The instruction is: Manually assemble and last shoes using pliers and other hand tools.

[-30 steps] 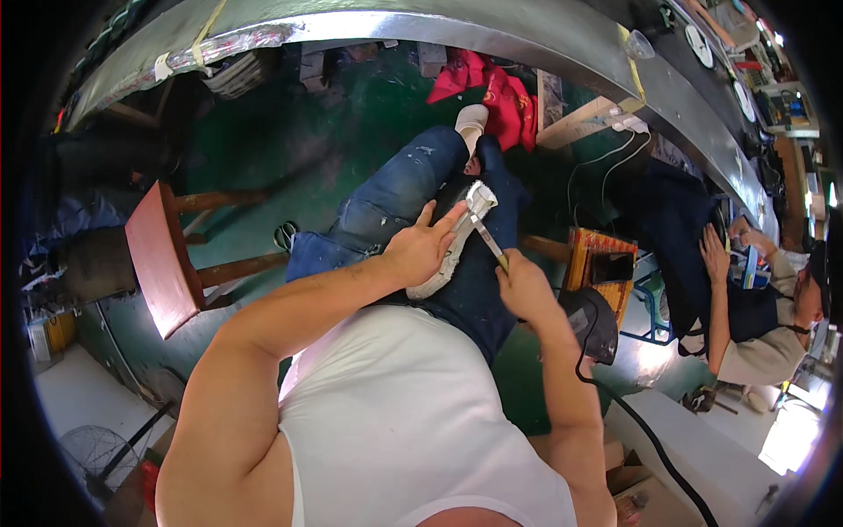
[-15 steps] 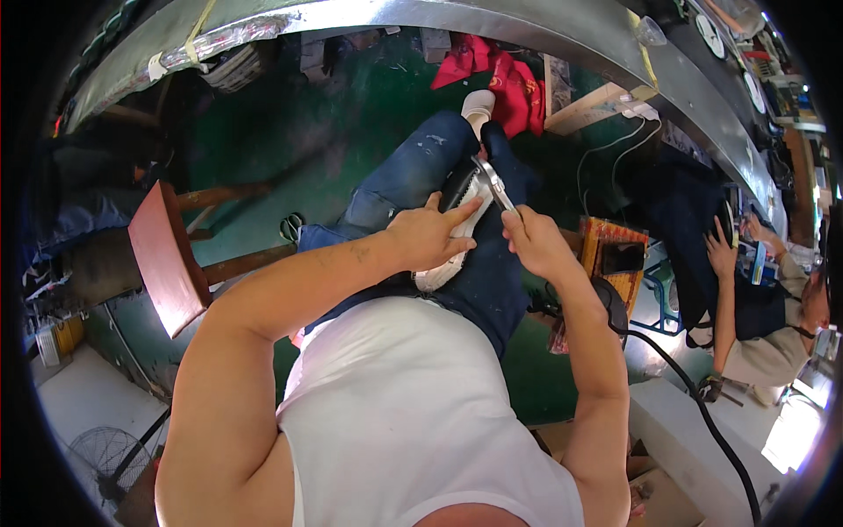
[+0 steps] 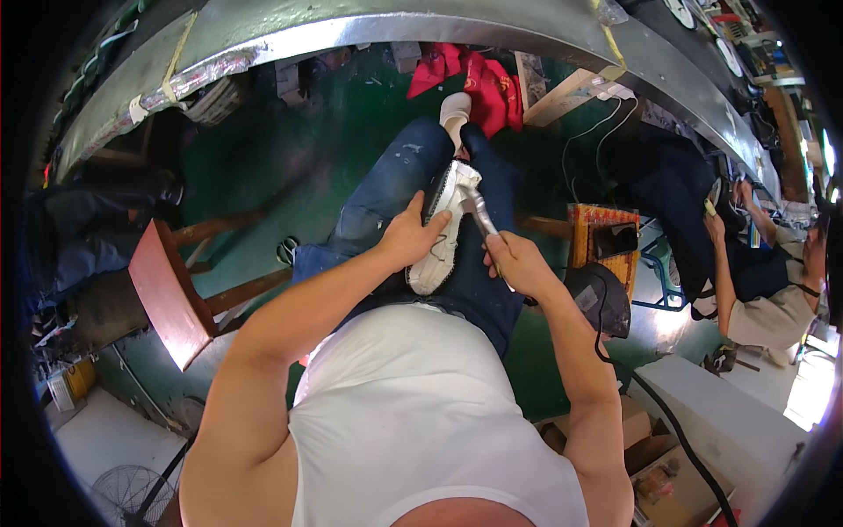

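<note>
Across my lap lies a white shoe (image 3: 430,269), its toe end toward my belly. A dark stitched-looking edge runs along its left side, and a dark thread or slit marks its pale surface. My left hand (image 3: 407,239) grips it from the left, thumb on the pale face, forefinger pointing up along the edge. Closed round the handle of a shiny metal hammer-like tool (image 3: 482,217) is my right hand (image 3: 520,262). The curved head of this tool rests at or just above the shoe's far end; contact is hard to tell.
A metal-edged workbench (image 3: 351,31) curves across the far side. A reddish wooden stool (image 3: 171,294) stands left. At right are a phone (image 3: 615,238) on an orange woven seat (image 3: 581,250), a dark cap-like object (image 3: 601,299) with a black cable, and a seated co-worker (image 3: 773,307).
The shoe has been turned so that its pale face shows instead of its black side. My left hand has shifted its grip, and the tool's head has come down toward the shoe.
</note>
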The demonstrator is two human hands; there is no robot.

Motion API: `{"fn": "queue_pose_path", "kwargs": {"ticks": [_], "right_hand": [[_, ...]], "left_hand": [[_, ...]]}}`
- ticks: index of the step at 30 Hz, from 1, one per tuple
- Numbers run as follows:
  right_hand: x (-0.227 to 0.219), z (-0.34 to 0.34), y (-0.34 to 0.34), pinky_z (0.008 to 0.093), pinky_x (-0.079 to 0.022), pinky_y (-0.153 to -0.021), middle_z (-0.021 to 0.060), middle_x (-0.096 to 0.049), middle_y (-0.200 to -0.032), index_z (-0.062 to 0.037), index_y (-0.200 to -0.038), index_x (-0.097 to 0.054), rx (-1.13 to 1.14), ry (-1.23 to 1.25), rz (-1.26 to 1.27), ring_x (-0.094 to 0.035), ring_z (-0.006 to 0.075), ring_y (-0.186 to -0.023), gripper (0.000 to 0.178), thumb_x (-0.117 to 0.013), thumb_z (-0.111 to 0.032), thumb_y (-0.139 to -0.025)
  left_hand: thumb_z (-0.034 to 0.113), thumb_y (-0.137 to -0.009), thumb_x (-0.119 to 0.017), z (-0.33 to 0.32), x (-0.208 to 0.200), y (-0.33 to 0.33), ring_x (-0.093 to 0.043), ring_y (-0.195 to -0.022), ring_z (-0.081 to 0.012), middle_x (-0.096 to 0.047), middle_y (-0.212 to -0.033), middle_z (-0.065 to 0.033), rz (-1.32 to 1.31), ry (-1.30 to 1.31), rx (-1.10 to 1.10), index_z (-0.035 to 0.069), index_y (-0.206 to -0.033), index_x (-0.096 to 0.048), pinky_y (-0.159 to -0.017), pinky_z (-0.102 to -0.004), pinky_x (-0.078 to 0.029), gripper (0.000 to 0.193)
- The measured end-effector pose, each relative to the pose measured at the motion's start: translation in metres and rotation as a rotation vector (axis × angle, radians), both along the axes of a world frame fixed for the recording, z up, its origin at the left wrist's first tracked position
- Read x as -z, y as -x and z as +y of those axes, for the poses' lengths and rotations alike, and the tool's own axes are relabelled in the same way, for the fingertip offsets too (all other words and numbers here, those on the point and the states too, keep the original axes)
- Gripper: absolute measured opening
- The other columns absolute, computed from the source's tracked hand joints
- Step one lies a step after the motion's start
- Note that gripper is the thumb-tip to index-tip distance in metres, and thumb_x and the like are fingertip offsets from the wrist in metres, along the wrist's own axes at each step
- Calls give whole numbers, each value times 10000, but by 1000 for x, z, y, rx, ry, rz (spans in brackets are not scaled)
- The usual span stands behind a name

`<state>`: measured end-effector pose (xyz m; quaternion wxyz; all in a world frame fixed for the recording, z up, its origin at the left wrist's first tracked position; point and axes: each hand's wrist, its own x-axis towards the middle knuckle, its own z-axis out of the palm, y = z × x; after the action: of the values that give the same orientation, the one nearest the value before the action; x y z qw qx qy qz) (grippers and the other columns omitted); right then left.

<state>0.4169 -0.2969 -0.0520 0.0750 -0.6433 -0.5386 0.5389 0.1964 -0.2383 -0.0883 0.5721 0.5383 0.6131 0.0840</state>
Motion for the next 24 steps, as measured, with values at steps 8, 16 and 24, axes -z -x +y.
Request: {"fn": "queue_pose_path", "kwargs": {"ticks": [8, 16, 24], "right_hand": [[10, 7, 6, 312, -501, -807, 86, -659, -991, 11, -1071, -585, 702, -166, 600, -632, 143, -869, 417, -452, -383, -1038], [24, 3, 38, 335, -495, -743, 153, -651, -889, 20, -1128, -573, 443, -393, 277, -649, 215, -821, 406, -520, -365, -1013], [14, 11, 42, 370, -505, -773, 185, -664, -916, 21, -1142, -581, 436, -375, 209, -671, 296, -861, 385, -525, -334, -1004]], "left_hand": [[196, -903, -677, -6, -15, 23, -496, -1300, -254, -504, -1397, -239, -350, -358, 19, -28, -1504, -269, -1058, -331, -399, 760], [-83, -781, -679, 6, 40, 30, -340, -1422, -286, -271, -1554, -209, -537, -326, 437, 121, -1499, 275, -1148, -359, -310, 1211], [21, -788, -731, 15, 17, 41, -298, -1438, -275, -258, -1561, -181, -515, -240, 454, 87, -1490, 287, -1141, -356, -309, 1238]]}}
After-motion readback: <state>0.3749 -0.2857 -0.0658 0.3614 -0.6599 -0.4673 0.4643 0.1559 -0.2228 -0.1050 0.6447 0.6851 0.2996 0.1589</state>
